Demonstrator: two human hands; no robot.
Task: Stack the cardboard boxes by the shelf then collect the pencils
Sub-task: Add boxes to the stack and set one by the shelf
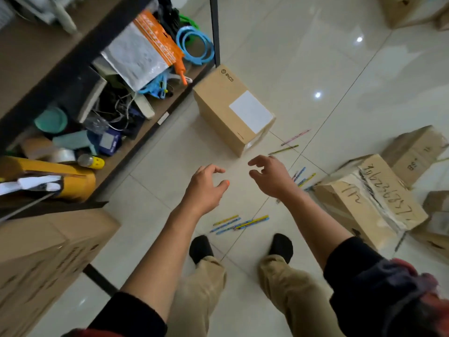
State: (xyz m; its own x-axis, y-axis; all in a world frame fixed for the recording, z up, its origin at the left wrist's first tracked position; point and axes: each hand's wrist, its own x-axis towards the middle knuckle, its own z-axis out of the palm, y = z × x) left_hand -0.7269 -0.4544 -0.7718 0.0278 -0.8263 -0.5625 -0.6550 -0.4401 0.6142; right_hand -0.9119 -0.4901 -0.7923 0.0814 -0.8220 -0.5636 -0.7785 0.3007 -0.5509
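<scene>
A brown cardboard box (233, 110) with a white label and "PICO" print stands on the tiled floor beside the shelf's corner post. My left hand (206, 188) and my right hand (272, 176) hover above the floor just in front of it, fingers loosely curled, holding nothing and apart from the box. Coloured pencils lie scattered: several by my feet (240, 223), a few under my right wrist (303, 177), and two past the box (291, 142). A taped, handwritten cardboard box (369, 200) lies at the right, with another box (418, 152) behind it.
A dark-framed shelf (150, 127) crammed with bags, cables and tape fills the left. A large cardboard box (48, 251) sits at the lower left. More boxes stand at the top right (408, 10) and right edge (437, 215). My feet (201, 248) stand on the tiles.
</scene>
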